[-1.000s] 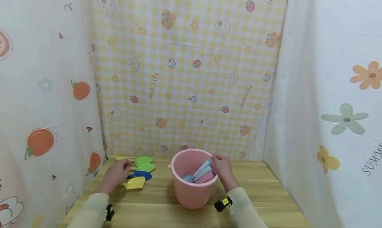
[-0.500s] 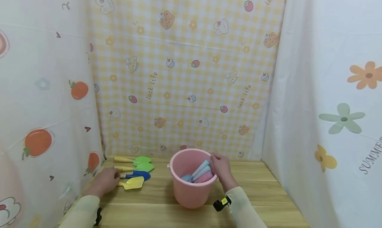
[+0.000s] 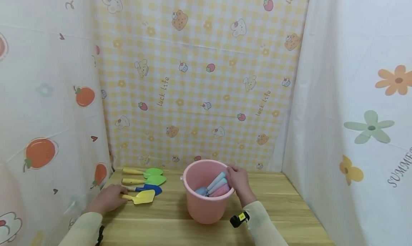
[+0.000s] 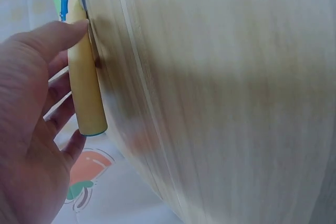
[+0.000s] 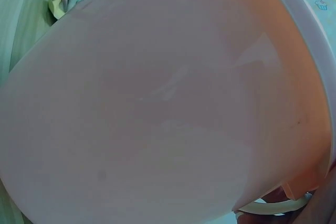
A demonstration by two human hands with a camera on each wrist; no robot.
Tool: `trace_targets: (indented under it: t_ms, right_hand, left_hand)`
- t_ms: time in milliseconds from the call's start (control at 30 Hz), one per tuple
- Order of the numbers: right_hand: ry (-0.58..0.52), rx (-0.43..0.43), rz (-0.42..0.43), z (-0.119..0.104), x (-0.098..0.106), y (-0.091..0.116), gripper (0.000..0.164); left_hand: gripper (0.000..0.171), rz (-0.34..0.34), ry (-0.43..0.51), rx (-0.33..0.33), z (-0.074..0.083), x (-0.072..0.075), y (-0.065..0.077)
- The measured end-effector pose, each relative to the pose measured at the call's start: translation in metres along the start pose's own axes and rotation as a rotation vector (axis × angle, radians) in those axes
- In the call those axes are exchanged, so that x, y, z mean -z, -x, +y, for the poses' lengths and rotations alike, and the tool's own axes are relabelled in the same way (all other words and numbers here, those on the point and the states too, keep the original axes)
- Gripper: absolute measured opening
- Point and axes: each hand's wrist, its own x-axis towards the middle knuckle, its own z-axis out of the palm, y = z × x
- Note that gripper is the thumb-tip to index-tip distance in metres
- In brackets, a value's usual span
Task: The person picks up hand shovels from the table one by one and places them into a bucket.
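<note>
At the left of the head view, my left hand [image 3: 107,198] grips the handle of a small yellow trowel [image 3: 145,197]. The left wrist view has the thumb over its wooden handle [image 4: 86,93] and the fingers behind it. Just beyond lies a blue trowel [image 3: 152,189], then two green trowels [image 3: 156,180] with wooden handles. My right hand [image 3: 237,180] holds the right rim of a pink bucket [image 3: 206,210]. Inside the bucket lean light blue and pink tools [image 3: 218,184], their lower parts partly hidden. The bucket's wall fills most of the right wrist view.
Everything stands on a wooden tabletop [image 3: 161,228]. A yellow checked cloth [image 3: 193,96] hangs behind it. White printed curtains close off the left [image 3: 64,124] and right [image 3: 322,113] sides.
My left hand has moved from over the green and blue trowels' handles down and left to the yellow trowel, and now grips its handle. The right hand stays on the bucket rim.
</note>
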Motion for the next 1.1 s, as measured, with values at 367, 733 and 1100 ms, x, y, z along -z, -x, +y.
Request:
trace_targets:
  t_ms: [367, 733, 1100]
  right_hand:
    - [-0.024, -0.003, 0.004, -0.0015, 0.0008, 0.0024, 0.037]
    - [-0.036, 0.003, 0.006, 0.0019, 0.0001, -0.0004, 0.036]
    - [-0.047, -0.008, 0.007, -0.0001, -0.0003, -0.0001, 0.035]
  left_hand:
    - [0.02, -0.015, -0.004, -0.018, -0.0043, -0.0003, 0.0009]
    - [0.019, 0.011, 0.035, -0.054, -0.0069, 0.0005, 0.0043]
    - [0.019, -0.027, 0.099, -0.011, -0.0062, 0.0017, 0.0078]
